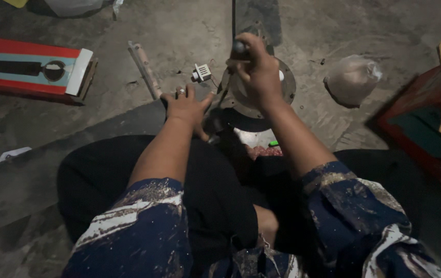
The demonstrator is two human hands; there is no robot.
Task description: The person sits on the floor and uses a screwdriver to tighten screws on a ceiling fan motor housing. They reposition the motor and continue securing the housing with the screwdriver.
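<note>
Right hand (258, 72) is closed in a fist around a dark-handled tool (239, 49), held upright over the round metal motor plate (286, 85) on the concrete floor. Left hand (185, 105) lies flat with fingers spread, just to the left of that plate, holding nothing. A small white connector (201, 72) sits near the plate's left edge. A clear plastic bag (351, 78) lies to the plate's right, and a long red box (25, 69) is well apart to its left.
</note>
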